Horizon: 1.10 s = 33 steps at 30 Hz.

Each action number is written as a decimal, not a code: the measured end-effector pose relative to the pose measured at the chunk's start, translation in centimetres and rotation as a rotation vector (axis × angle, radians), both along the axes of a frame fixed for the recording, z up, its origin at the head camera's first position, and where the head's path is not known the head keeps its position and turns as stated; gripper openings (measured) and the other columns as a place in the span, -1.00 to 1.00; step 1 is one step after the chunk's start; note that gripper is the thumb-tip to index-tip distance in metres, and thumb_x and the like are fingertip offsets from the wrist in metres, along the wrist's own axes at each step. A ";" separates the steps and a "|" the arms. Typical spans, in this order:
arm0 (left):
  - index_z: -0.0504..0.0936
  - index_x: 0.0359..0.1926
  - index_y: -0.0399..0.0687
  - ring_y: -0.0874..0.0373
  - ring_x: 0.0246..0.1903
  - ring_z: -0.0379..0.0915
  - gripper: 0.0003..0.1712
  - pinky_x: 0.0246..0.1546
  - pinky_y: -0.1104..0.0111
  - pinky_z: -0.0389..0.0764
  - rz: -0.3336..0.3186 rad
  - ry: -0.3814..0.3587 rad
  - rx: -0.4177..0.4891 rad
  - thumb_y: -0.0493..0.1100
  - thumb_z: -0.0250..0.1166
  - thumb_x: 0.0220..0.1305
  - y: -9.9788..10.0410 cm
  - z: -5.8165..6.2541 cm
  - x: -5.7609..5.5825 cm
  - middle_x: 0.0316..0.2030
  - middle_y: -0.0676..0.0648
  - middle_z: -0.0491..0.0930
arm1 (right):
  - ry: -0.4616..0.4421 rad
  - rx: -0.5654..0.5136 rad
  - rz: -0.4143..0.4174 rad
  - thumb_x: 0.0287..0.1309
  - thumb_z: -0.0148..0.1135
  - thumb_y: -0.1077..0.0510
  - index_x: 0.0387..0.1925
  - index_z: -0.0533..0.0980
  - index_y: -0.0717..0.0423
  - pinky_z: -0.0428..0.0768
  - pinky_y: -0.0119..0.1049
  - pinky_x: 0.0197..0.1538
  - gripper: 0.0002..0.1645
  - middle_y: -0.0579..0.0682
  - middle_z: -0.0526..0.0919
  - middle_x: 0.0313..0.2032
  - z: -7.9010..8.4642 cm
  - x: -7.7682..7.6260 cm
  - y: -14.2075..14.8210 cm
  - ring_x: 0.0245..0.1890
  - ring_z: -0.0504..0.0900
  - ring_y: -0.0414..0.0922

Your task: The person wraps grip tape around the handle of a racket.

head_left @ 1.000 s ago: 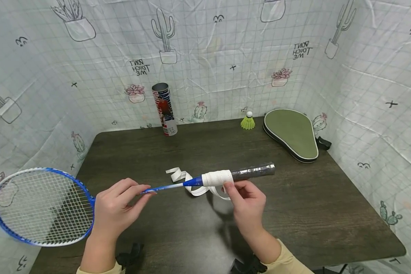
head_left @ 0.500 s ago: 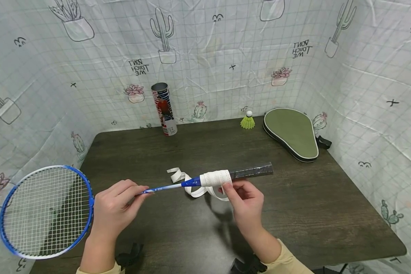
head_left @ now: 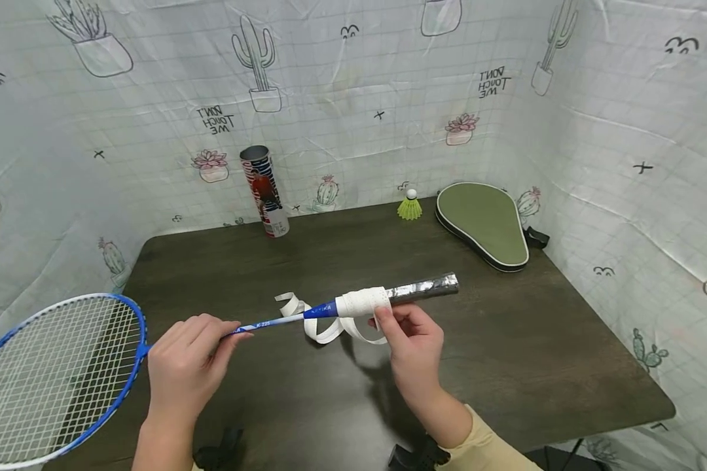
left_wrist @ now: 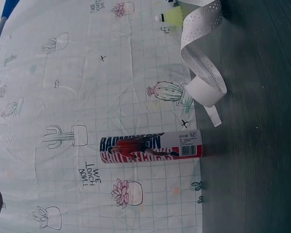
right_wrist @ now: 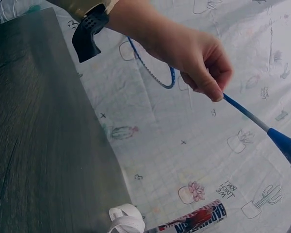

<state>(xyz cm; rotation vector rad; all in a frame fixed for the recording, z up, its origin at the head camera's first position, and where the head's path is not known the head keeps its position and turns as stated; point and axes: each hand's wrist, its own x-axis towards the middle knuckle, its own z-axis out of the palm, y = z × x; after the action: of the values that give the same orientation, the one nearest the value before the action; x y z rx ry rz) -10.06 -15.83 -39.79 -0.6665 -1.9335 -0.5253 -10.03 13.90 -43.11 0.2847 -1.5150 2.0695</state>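
A blue and white badminton racket (head_left: 279,321) is held nearly level above the table, its strung head at the left. My left hand (head_left: 188,360) pinches the thin shaft between thumb and fingers; the right wrist view also shows this left hand (right_wrist: 194,56) on the shaft. White perforated grip tape (head_left: 362,301) is wound round the upper part of the handle, and its loose end (left_wrist: 203,53) hangs in curls below. My right hand (head_left: 415,353) pinches the tape at the edge of the wrap, thumb in front. The rest of the handle (head_left: 424,288) is bare, dark and shiny.
A badminton shuttlecock tube (head_left: 264,191) stands upright at the back of the dark table (head_left: 542,366). A yellow shuttlecock (head_left: 410,206) and a green racket case (head_left: 483,222) sit at the back right. Printed cloth (head_left: 324,78) hangs around the table.
The racket has rolled about its shaft, turning the strung head to a new angle. Both hands keep their holds. The head view has shifted, moving the scene slightly left.
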 end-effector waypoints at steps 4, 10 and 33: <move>0.77 -0.45 -0.17 0.24 -0.70 0.27 -0.52 -0.63 0.43 0.25 -0.051 0.023 0.006 0.15 0.36 0.39 -0.2 0.1 0.0 -0.58 0.03 0.64 | -0.002 0.000 0.054 0.23 0.28 0.52 -0.39 0.47 0.59 0.77 -0.28 -0.23 -0.85 -0.11 0.73 -0.40 -0.1 0.0 0.1 -0.42 0.78 -0.21; 0.74 -0.47 -0.14 0.35 -0.70 0.22 -0.53 -0.68 0.55 0.20 -0.090 0.001 -0.012 0.15 0.36 0.39 -0.5 0.2 0.0 -0.61 0.08 0.59 | 0.041 -0.004 0.046 0.19 0.24 0.58 -0.41 0.45 0.61 0.76 -0.32 -0.25 -0.88 -0.09 0.74 -0.42 0.0 0.1 0.0 -0.42 0.79 -0.21; 0.85 -0.31 -0.12 0.11 -0.55 0.46 -0.60 -0.45 0.33 0.35 0.007 -0.007 0.008 0.08 0.30 0.46 -0.4 -0.4 0.6 -0.48 0.04 0.69 | 0.020 -0.007 -0.009 0.17 0.31 0.54 -0.50 0.56 0.48 0.69 -0.43 -0.34 -0.85 -0.03 0.75 -0.53 -0.2 0.0 -0.2 -0.51 0.75 -0.23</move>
<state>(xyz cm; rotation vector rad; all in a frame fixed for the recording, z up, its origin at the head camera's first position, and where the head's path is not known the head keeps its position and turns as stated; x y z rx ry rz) -9.50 -16.27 -40.19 -0.6536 -1.9382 -0.5319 -10.06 13.75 -43.30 0.2945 -1.4944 2.0587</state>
